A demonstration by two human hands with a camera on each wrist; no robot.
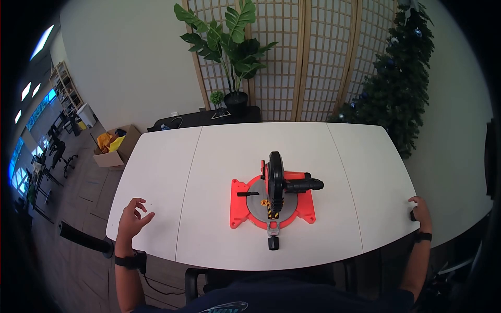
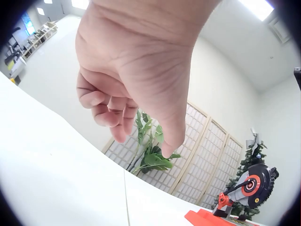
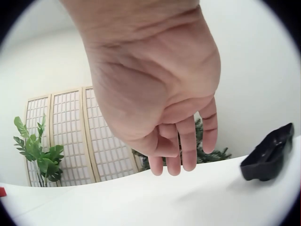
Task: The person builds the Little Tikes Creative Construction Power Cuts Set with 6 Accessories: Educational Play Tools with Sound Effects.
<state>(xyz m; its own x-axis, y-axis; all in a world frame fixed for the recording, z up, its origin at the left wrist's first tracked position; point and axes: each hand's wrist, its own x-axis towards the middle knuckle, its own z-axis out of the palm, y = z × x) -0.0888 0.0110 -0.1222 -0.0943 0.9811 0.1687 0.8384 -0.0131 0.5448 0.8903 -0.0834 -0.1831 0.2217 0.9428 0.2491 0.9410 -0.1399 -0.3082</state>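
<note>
A red and black miter saw (image 1: pixel 275 195) stands near the middle of the white table, its black handle pointing right. The left hand (image 1: pixel 133 218) is raised over the table's left end with fingers loosely bent and nothing in them; the left wrist view shows the same hand (image 2: pixel 136 70), with the saw (image 2: pixel 254 186) far off at lower right. At the table's right edge is the right hand (image 1: pixel 421 213), beside a small black object (image 1: pixel 413 215). In the right wrist view, the hand (image 3: pixel 160 89) hangs with relaxed, empty fingers, apart from that black tray-like object (image 3: pixel 268 153).
The white table (image 1: pixel 219 151) has seams across it. Behind stand a potted plant (image 1: pixel 235 62), a folding screen (image 1: pixel 329 52) and a decorated tree (image 1: pixel 399 78). An open cardboard box (image 1: pixel 117 148) sits on the floor at left; a black cylindrical bar (image 1: pixel 83 237) is near the left forearm.
</note>
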